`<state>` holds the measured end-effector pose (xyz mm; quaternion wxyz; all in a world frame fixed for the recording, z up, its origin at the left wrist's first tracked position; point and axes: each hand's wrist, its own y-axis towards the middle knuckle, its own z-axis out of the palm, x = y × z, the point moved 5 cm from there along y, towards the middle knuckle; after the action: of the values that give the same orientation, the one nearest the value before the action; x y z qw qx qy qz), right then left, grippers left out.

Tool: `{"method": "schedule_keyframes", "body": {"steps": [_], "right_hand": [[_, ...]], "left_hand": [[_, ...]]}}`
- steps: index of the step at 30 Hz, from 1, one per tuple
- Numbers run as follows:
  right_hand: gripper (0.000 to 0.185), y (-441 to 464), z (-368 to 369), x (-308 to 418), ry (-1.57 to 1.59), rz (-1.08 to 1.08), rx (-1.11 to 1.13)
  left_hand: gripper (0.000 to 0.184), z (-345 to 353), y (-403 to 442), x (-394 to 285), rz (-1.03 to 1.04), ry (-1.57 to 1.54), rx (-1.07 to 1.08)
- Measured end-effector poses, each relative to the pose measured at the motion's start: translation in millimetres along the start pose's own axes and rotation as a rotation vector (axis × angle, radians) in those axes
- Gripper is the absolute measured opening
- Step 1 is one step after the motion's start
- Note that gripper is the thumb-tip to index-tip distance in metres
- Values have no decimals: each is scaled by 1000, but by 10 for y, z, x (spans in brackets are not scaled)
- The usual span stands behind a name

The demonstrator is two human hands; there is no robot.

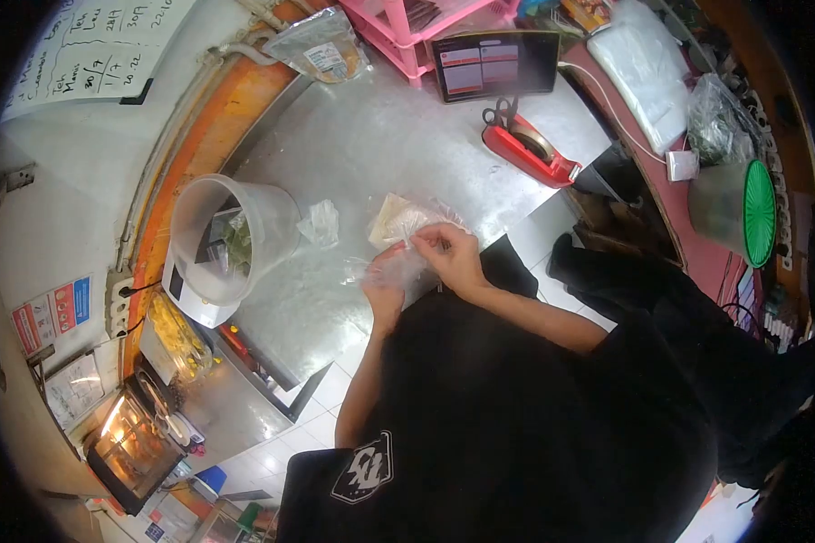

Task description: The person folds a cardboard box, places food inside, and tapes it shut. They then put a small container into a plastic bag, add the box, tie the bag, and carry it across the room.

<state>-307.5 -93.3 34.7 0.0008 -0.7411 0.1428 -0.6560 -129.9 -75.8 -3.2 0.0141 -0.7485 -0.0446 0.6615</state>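
Observation:
At the near edge of the metal table, both my hands are on a clear plastic bag (pixel 409 264). My right hand (pixel 455 260) pinches the bag's film between thumb and fingers. Crinkled film covers the fingers of my left hand (pixel 388 279), which closes on the bag from the left side; whether the hand is inside or behind the film I cannot tell. Just beyond my fingers lies a pale, cream-coloured packet (pixel 394 217) in clear plastic, its contents too blurred to name.
Left stands a clear plastic tub (pixel 276 222) with green leaves, on a white scale (pixel 195 303). A crumpled clear bag (pixel 320 223) lies beside it. Farther back are a red tape dispenser (pixel 530 154), scissors (pixel 501 113), a tablet (pixel 496 65) and pink trays (pixel 407 36). A green-lidded container (pixel 729 213) stands right.

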Motion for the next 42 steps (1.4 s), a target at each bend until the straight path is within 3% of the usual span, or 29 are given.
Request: {"method": "schedule_keyframes", "body": {"steps": [4, 19, 21, 25, 27, 28, 30, 34, 37, 40, 42], "right_hand": [[11, -26, -31, 114, -189, -285, 13], [10, 70, 3, 100, -195, -346, 66], [11, 106, 41, 44, -152, -181, 130], [12, 224, 135, 11, -148, 43, 320], [11, 255, 215, 18, -263, 160, 299], [11, 265, 232, 20, -316, 218, 291], [9, 236, 307, -174, -92, 279, 226], [8, 92, 364, -263, 447, 344, 104], [11, 1, 344, -262, 573, 441, 155], [10, 51, 376, -283, 590, 220, 168], [11, -50, 317, -235, 329, 95, 257]], "left_hand": [[23, 9, 6, 26, 2, -71, -3], [26, 10, 116, -95, 77, 20, 148], [28, -20, 158, -78, 43, 96, 200], [29, -18, 165, -81, 186, 107, 234], [30, -23, 163, -81, 204, 78, 224], [30, -26, 158, -106, 204, 110, 192], [30, 28, 120, -170, 207, 174, 119], [27, 119, 30, -142, 24, 57, -178], [25, 137, 16, -9, -132, -42, -295], [25, 163, 91, -153, -222, -125, -369], [22, 256, 93, -258, -243, -338, -452]]}}
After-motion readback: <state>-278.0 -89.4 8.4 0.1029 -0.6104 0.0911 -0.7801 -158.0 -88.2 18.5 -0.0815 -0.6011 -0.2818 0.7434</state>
